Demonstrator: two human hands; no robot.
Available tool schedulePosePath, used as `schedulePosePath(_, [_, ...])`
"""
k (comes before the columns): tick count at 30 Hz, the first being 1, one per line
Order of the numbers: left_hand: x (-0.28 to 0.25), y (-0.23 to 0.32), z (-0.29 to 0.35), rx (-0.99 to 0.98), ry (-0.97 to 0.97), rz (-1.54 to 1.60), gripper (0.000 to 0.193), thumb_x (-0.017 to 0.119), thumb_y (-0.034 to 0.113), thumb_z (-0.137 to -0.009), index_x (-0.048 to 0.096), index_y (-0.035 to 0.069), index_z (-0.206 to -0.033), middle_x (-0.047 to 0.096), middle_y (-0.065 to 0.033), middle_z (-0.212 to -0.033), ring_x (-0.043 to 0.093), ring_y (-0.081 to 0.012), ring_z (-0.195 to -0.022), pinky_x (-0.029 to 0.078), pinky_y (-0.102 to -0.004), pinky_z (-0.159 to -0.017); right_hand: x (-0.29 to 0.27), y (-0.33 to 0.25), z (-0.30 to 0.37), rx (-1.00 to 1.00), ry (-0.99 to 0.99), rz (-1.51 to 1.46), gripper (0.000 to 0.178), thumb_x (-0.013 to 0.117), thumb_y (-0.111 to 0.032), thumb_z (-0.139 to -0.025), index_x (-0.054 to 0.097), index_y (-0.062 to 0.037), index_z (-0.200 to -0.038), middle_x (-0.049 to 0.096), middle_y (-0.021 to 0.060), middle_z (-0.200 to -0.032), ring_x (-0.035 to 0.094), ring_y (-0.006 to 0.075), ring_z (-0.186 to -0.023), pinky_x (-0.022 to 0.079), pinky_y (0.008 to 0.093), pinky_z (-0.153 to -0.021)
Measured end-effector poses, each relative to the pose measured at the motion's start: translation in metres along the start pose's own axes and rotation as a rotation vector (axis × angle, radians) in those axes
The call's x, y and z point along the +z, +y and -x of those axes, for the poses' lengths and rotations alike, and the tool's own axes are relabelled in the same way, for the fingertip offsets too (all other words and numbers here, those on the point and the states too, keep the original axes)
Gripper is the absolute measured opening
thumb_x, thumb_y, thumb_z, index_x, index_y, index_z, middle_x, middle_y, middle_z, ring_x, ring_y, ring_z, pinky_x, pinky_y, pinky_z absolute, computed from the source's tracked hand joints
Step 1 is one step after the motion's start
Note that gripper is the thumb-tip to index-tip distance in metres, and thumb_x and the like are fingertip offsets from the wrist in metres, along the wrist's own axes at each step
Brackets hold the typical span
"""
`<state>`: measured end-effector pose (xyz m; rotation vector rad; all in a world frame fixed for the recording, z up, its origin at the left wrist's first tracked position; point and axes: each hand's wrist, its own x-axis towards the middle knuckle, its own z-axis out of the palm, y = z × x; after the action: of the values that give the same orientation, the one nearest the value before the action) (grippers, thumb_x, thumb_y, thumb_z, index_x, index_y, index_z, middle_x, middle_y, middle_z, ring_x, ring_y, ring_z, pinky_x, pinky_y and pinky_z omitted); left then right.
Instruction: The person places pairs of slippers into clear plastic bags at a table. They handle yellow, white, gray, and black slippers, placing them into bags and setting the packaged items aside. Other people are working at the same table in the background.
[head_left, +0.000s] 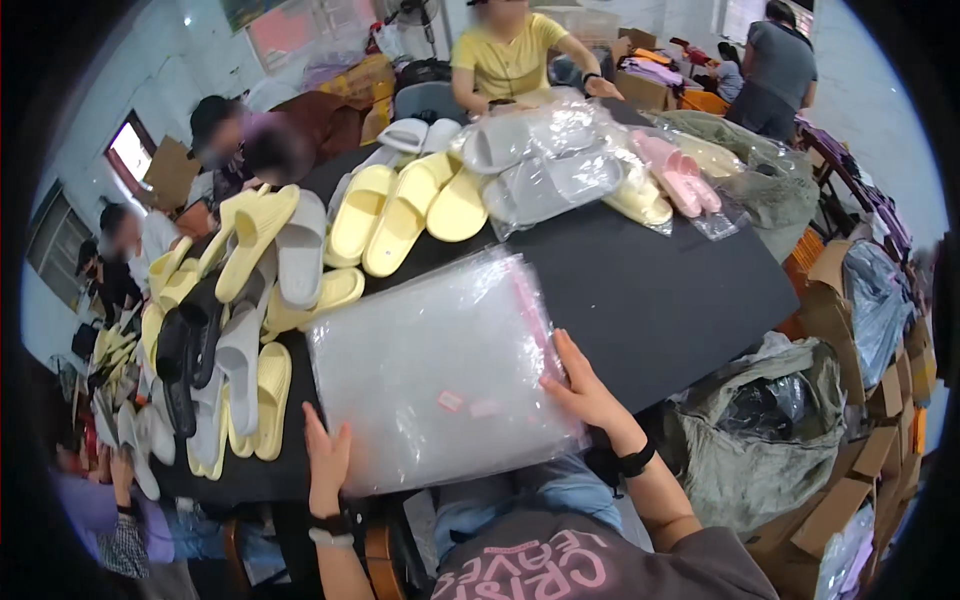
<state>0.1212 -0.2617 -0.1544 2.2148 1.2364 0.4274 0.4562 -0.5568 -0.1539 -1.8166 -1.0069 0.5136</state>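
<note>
A flat, wide stack of clear plastic bags (420, 380) lies on the black table in front of me, overhanging its near edge. Small pinkish labels show on its surface, and a pink strip runs along the right side. My left hand (328, 455) rests against the stack's lower left edge, fingers stretched out and thumb apart. At the right edge, my right hand (588, 390) has its fingers extended along the side, with the thumb over the plastic. Neither hand visibly closes round the bags. Yellow slippers (272, 400) sit just left of the stack.
Grey slippers (300, 250), black slippers (175, 370) and bagged grey slippers (555, 185) crowd the black table (680, 290). Pink slippers (675, 175) lie far right. A sack (765, 430) and cardboard boxes (850, 500) stand at right. Across sits a person in yellow (505, 60); others work around.
</note>
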Motion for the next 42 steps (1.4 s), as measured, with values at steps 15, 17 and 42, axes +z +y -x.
schedulePosePath(15, [0.071,0.065,0.025,0.503,0.087,-0.437,0.065,0.057,0.047,-0.091,0.046,0.015,-0.146,0.039,-0.0189,-0.151,0.030,-0.0435,-0.141,0.012,-0.0622,-0.116,-0.146,0.053,-0.229,-0.092,0.304,0.480,0.075,0.070,-0.035,-0.086,0.038,-0.0027,-0.146,0.057,0.0196,-0.135,0.055,0.0377,-0.123,0.044,0.0445,-0.102])
schedulePosePath(17, [0.076,0.060,0.023,0.519,0.113,-0.444,0.067,0.058,0.052,-0.090,0.047,0.016,-0.146,0.042,-0.0180,-0.150,0.034,-0.0433,-0.139,0.013,-0.0632,-0.115,-0.135,0.056,-0.252,-0.049,0.361,0.523,0.065,0.071,-0.035,-0.085,0.048,-0.0071,-0.139,0.062,0.0150,-0.130,0.059,0.0353,-0.118,0.047,0.0450,-0.097])
schedulePosePath(42, [0.059,0.077,0.032,0.482,0.120,-0.392,0.071,0.055,0.060,-0.089,0.049,0.016,-0.145,0.040,-0.0191,-0.152,0.035,-0.0457,-0.139,0.014,-0.0645,-0.114,-0.077,-0.204,-0.109,-0.644,0.420,-0.114,0.014,0.063,-0.012,-0.096,0.054,-0.0034,-0.090,0.051,-0.0041,-0.075,0.044,0.0024,-0.065,0.037,0.0207,-0.056])
